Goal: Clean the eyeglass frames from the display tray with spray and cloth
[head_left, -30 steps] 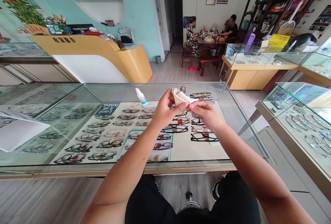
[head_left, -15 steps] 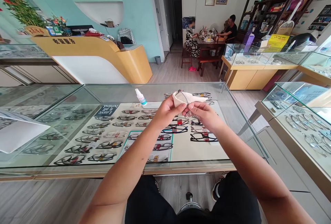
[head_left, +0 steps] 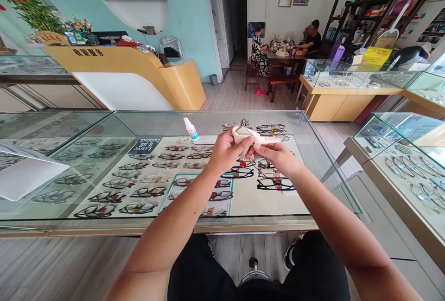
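Observation:
Above the glass display case (head_left: 264, 220), my left hand (head_left: 227, 150) is closed on a pale cloth (head_left: 259, 138) folded around part of a pair of thin-framed glasses (head_left: 244, 123). My right hand (head_left: 276, 156) is beside it, its fingers pinched at the lower edge of the cloth and glasses. Most of the frame is hidden by the cloth and fingers. A white spray bottle (head_left: 191, 129) with a blue and pink label stands on the glass to the left of my hands. Rows of eyeglasses (head_left: 139, 208) lie inside the case.
A white panel-like object (head_left: 28, 171) rests on the case at the far left. Another glass case (head_left: 410, 162) stands at the right. A stool base (head_left: 255, 273) is between my legs. Two people sit at a dark table (head_left: 285, 59) in the back.
The glasses and cloth have turned a little between my hands, and my right fingers have shifted against them. The view has moved slightly.

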A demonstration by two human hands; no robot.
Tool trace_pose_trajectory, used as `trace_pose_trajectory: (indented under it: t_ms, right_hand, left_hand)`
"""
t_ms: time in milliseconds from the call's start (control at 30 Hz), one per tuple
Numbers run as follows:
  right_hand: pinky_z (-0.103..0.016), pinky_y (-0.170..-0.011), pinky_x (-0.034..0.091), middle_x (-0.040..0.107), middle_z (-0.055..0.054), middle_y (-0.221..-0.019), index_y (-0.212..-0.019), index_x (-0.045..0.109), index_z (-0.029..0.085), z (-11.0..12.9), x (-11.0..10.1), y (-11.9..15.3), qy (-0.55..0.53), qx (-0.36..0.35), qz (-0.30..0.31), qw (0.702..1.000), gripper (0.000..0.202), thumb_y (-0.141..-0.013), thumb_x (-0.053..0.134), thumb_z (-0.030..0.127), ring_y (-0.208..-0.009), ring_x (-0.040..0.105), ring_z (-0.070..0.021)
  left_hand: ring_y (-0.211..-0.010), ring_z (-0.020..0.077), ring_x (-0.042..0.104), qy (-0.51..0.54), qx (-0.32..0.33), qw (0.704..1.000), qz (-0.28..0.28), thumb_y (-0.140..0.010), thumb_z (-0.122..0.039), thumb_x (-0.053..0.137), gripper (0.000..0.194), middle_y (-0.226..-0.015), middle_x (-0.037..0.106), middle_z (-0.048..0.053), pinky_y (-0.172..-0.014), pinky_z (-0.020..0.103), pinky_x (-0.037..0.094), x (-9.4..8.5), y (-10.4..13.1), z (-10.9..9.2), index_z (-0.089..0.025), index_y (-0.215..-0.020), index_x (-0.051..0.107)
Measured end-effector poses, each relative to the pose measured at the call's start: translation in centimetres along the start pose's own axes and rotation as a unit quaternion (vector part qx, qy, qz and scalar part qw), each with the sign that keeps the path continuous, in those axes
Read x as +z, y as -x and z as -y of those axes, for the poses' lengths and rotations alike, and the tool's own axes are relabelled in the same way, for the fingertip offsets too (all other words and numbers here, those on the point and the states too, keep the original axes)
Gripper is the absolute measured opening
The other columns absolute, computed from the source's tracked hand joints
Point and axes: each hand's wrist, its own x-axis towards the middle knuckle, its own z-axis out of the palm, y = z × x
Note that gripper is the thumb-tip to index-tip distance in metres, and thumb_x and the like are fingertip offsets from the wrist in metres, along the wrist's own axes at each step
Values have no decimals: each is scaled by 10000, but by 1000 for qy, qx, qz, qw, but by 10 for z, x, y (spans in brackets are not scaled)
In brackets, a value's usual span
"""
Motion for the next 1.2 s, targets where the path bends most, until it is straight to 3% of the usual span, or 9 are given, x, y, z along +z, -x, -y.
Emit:
trace_pose_trajectory:
  t_ms: [133, 267, 367, 500, 567, 700, 1000, 1100, 1200]
  right_hand:
    - [-387, -860, 496, 813, -72, -901, -875, 872, 221, 5, 2, 2, 23, -6, 13, 1000, 567, -900, 876, 787, -874, 641, -222]
    - [-383, -830, 475, 816, -85, -922, -859, 872, 211, 3, 0, 2, 37, -9, 19, 999, 576, -929, 846, 782, -859, 608, -217]
    - [-380, -828, 469, 815, -87, -918, -868, 882, 204, -2, -4, 0, 39, -7, 3, 999, 570, -935, 846, 769, -845, 600, -212]
    - [-370, -862, 478, 835, -71, -938, -879, 895, 229, -12, -11, -3, 9, -8, -28, 1000, 516, -930, 864, 741, -858, 620, -213]
    - [-362, -869, 474, 841, -56, -943, -893, 902, 245, -16, -13, -4, -7, -6, -38, 999, 473, -933, 874, 715, -845, 603, -202]
    - [-368, -872, 475, 822, -54, -897, -889, 900, 250, -18, -12, -5, -27, 4, -35, 999, 459, -909, 897, 709, -837, 590, -205]
    - [-361, -816, 494, 811, -63, -901, -871, 875, 257, -13, -8, -6, -51, -9, -56, 997, 495, -851, 917, 750, -881, 641, -228]
    - [-358, -795, 474, 801, -58, -876, -860, 874, 255, -11, -7, -7, -55, -9, -58, 997, 496, -840, 924, 747, -843, 610, -217]
    - [-361, -786, 466, 809, -56, -893, -860, 865, 254, -9, -6, -7, -51, -6, -57, 997, 506, -834, 918, 757, -805, 583, -205]
  left_hand:
    - [-642, 148, 550, -59, 27, 997, -52, -913, -789, 846, 608, -712, 652, 1, -620, 298, 482, 3, 1, -4, -209, -823, 686]
    - [-654, 155, 526, -74, 18, 995, -65, -970, -835, 744, 655, -686, 619, -2, -661, 308, 484, -1, -1, 2, -213, -783, 659]
    - [-739, 172, 586, -35, -10, 999, -33, -971, -823, 754, 637, -773, 665, 14, -717, 306, 517, -9, -6, 10, -208, -823, 678]
    - [-867, 211, 677, 22, -48, 998, 34, -925, -740, 862, 558, -917, 740, 39, -771, 321, 573, -19, -9, 8, -201, -1028, 759]
    - [-866, 210, 693, 33, -51, 997, 56, -889, -670, 930, 552, -946, 758, 44, -760, 319, 571, -21, -9, 3, -196, -1118, 765]
    - [-788, 199, 711, 48, -55, 993, 93, -846, -611, 985, 558, -918, 760, 38, -739, 334, 581, -14, -7, -4, -197, -1113, 723]
    - [-691, 137, 689, 70, -6, 997, -17, -780, -585, 1049, 776, -921, 695, -52, -638, 279, 564, 3, -5, 8, -294, -1032, 374]
    - [-741, 138, 683, 40, 23, 999, -23, -839, -586, 1010, 705, -945, 700, -36, -671, 281, 568, 3, -3, 9, -289, -1038, 402]
    - [-796, 162, 706, 13, 36, 999, -11, -911, -595, 950, 601, -1011, 760, 11, -738, 311, 585, 3, 0, 9, -279, -1166, 507]
